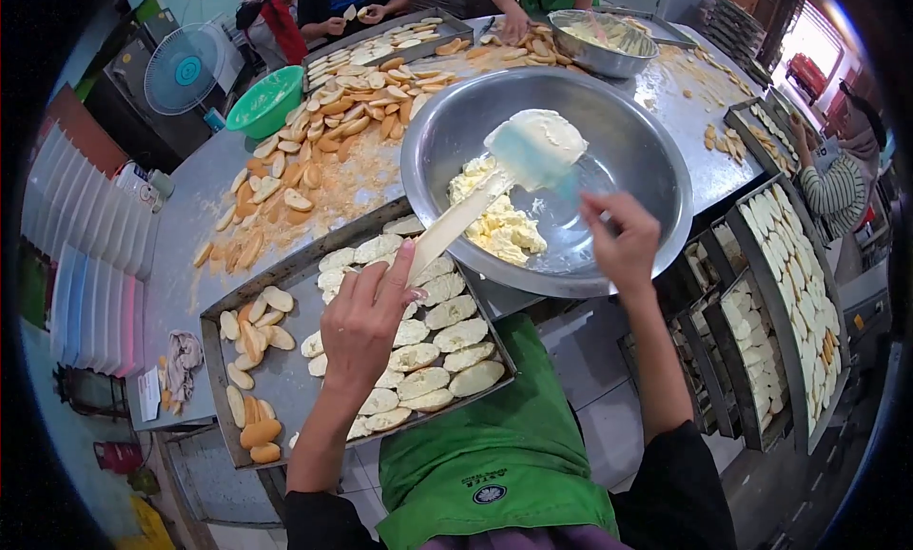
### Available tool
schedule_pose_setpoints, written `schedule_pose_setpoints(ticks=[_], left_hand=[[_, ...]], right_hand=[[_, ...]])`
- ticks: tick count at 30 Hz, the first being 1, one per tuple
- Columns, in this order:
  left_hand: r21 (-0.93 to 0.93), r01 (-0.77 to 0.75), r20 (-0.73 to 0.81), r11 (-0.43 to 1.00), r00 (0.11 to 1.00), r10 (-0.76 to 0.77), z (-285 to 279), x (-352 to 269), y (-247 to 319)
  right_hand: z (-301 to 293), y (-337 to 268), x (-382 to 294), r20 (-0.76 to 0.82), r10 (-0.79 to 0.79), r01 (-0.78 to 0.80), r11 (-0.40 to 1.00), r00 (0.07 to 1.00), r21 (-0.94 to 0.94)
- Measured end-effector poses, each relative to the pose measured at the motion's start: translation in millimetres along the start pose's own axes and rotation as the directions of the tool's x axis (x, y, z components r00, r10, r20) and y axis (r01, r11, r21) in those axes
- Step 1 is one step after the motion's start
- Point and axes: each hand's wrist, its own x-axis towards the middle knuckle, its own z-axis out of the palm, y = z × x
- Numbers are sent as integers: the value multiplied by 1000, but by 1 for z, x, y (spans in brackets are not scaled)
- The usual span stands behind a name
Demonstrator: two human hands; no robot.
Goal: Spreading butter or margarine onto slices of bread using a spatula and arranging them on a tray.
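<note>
My left hand [367,322] grips the pale handle of a long spatula [463,211]. Its broad head, thickly coated with white cream [546,133], is over a large steel bowl [642,143]. My right hand [628,243] is at the bowl's right side, fingers closed on a bluish, motion-blurred flat tool [567,183] against the spatula head; its exact shape is unclear. Yellowish cream [503,229] lies in the bowl. Below my left hand, a metal tray [282,386] holds rows of cream-covered bread slices [453,311] and a loose group of plain slices [257,336].
Many bread slices [342,111] and crumbs lie on the metal table [192,193]. A green bowl [267,104], a second steel bowl [606,61] and more trays stand around. Filled trays [792,293] lean at right. Co-workers are across the table and at far right.
</note>
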Motion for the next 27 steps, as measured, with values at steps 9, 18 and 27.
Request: schedule_pose_setpoints(ticks=[9, 18, 27], left_hand=[[83, 11, -31, 996, 999, -8, 9, -4, -11], [87, -23, -157, 996, 987, 36, 14, -17, -23], [-41, -9, -164, 999, 986, 2, 15, -24, -20]], right_hand=[[-7, -34, -40, 517, 457, -675, 624, 724, 393], [-8, -12, -29, 347, 582, -675, 585, 736, 450], [21, -29, -37, 341, 523, -616, 551, 781, 563]])
